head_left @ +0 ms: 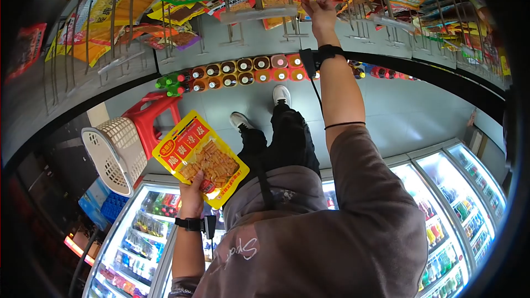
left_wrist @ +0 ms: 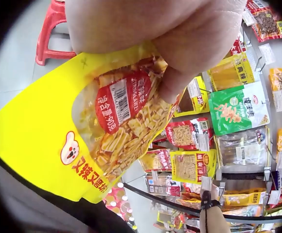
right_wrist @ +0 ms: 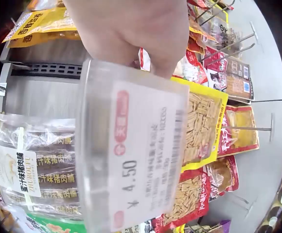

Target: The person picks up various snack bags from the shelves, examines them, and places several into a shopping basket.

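My left hand (head_left: 191, 194) grips a yellow snack bag (head_left: 182, 146) by its lower edge, at waist height. Through its clear window, flat strips of food (left_wrist: 126, 141) show in the left wrist view, with the thumb pressed along that edge. Up at the rack, my right hand (head_left: 323, 17) is raised among hanging snack bags, fingers bent by a yellow packet edge. A price tag holder (right_wrist: 136, 145) stands in front of those fingertips in the right wrist view, so I cannot tell whether they pinch anything. Just beside them hangs a yellow-edged bag of strips (right_wrist: 199, 126).
Metal hooks (right_wrist: 250, 128) stick out from the rack around my right hand. Rows of bottles (head_left: 245, 72) stand on the floor under it. A red stool (head_left: 152, 111) and a pale basket (head_left: 113, 152) are at left. Lit drink coolers (head_left: 441, 215) line the side behind me.
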Demonstrator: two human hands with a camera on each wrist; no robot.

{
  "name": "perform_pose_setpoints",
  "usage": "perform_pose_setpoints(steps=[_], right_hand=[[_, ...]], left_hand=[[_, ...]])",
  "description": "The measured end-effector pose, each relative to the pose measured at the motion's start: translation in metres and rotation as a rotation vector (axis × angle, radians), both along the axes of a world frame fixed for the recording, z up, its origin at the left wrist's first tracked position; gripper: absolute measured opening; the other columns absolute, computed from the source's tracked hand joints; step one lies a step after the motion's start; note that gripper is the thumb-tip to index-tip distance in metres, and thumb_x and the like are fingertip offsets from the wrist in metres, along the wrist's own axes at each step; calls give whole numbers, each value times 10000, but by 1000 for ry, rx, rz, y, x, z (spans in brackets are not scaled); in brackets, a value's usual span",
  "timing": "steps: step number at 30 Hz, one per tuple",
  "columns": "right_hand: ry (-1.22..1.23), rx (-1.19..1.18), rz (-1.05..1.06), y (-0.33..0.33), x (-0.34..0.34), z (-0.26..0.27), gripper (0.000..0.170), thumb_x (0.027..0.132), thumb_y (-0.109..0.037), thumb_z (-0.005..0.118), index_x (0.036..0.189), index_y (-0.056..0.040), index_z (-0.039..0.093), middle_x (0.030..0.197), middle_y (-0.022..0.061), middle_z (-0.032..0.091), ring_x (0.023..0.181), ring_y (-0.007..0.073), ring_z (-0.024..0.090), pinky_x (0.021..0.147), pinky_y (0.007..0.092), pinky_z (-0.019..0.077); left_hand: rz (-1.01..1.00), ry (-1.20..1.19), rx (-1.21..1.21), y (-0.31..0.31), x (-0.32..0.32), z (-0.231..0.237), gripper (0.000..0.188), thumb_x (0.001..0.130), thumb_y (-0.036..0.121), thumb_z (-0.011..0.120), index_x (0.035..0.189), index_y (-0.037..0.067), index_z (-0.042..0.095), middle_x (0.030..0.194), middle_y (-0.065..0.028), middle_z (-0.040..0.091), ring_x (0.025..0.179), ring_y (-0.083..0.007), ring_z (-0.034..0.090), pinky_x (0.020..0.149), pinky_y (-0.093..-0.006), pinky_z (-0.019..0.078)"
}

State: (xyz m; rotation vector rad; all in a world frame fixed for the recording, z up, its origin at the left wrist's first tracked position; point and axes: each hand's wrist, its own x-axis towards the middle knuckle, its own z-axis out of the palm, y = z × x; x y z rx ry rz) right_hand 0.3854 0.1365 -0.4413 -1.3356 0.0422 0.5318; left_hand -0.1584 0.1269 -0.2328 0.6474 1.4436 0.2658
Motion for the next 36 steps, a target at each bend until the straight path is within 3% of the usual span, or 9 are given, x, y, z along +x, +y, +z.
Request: perform_pose_setpoints(steps=[10, 15, 18, 22, 23, 27, 30, 33, 36], right_hand=[[73, 22, -23, -8, -37, 53, 502, 919, -122, 587, 1350, -3, 359, 1313, 139, 414, 1203, 251, 457, 959, 417, 448], [-511, -428, 170, -41, -97, 119, 328, 891, -149, 612, 1162, 25, 552, 1109, 131, 589, 1004, 209, 578, 878, 305, 464], [-779, -443, 300, -75, -164, 166, 365, 822, -182, 676, 1096, 29, 558, 1004, 167, 582, 952, 286, 580, 800, 379, 475], [74, -418, 1027, -111, -252, 179, 748, 797, -367, 744, 1334, 22, 396, 1169, 190, 578, 1126, 252, 550, 942, 353, 441], [48, -94, 1018, -122, -274, 157, 676, 799, -295, 757, 1304, 18, 436, 1159, 167, 592, 1098, 221, 561, 941, 335, 441], [392, -22, 649, -138, -277, 148, 387, 873, 22, 618, 1241, -20, 505, 1117, 46, 627, 1027, 120, 578, 919, 295, 473], [308, -156, 377, -146, -242, 97, 349, 882, 45, 574, 1220, -16, 510, 1116, 57, 629, 978, 135, 604, 852, 300, 505], [-8, -306, 389, -155, -195, 12, 322, 887, 29, 576, 1200, -22, 523, 1088, 57, 638, 957, 132, 607, 829, 294, 506], [43, -338, 358, -151, -161, -11, 299, 880, 24, 593, 1170, -28, 543, 1047, 45, 649, 883, 118, 612, 773, 275, 501]], left_hand=[[3, -32, 9, -3, 9, 2, 333, 913, 41, 589, 1227, -11, 492, 1191, -124, 602, 1028, -221, 624, 896, -350, 517], [-65, -66, -41, 3, 15, 7, 366, 913, 62, 593, 1252, -5, 475, 1218, -117, 586, 1071, -214, 599, 925, -350, 490], [-93, -145, -51, 11, 29, 16, 389, 911, 67, 592, 1271, -4, 461, 1239, -111, 572, 1110, -208, 573, 957, -352, 462], [-249, -238, -66, 15, 61, 23, 423, 909, 64, 591, 1298, -3, 439, 1246, -103, 563, 1117, -200, 565, 964, -347, 455], [-314, -254, -50, 13, 72, 24, 428, 907, 74, 598, 1297, -5, 440, 1241, -104, 566, 1115, -197, 564, 966, -347, 452], [-518, -216, 56, 15, 71, -4, 513, 902, 144, 622, 1323, -7, 372, 1325, -129, 486, 1157, -229, 529, 992, -372, 420], [-597, -94, 127, 18, 59, -9, 565, 910, 201, 617, 1344, 9, 310, 1409, -154, 385, 1208, -274, 494, 1004, -393, 401], [-519, -49, -32, 19, 35, -7, 490, 954, 230, 539, 1347, 28, 325, 1392, -165, 425, 1175, -280, 534, 935, -397, 456], [-509, -48, -138, 17, 11, -5, 418, 958, 216, 514, 1306, 21, 390, 1318, -165, 507, 1115, -296, 579, 904, -388, 472]])
